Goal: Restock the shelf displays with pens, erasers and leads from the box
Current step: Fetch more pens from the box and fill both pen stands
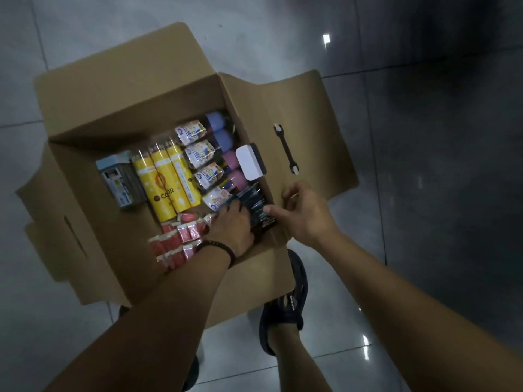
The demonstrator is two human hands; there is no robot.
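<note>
An open cardboard box (pixel 147 103) stands on the floor below me. Inside lie yellow tubes of colour pencils (pixel 167 182), bagged packs with purple and pink caps (pixel 209 154), red eraser packs (pixel 177 241), a grey-blue case (pixel 120 179) and a white-and-dark block (pixel 250 162). At the box's near right corner sits a dark bundle of pen packs (pixel 256 206). My left hand (pixel 230 229) reaches into the box and grips the bundle from the left. My right hand (pixel 304 215) is at the box's right wall, thumb touching the bundle and fingers curled over the wall's edge.
The box's flaps lie folded outward; the right flap (pixel 311 131) has a dark handle slot. Glossy grey floor tiles (pixel 424 193) surround the box. My foot in a dark sandal (pixel 285 304) stands just beside the box's near right side.
</note>
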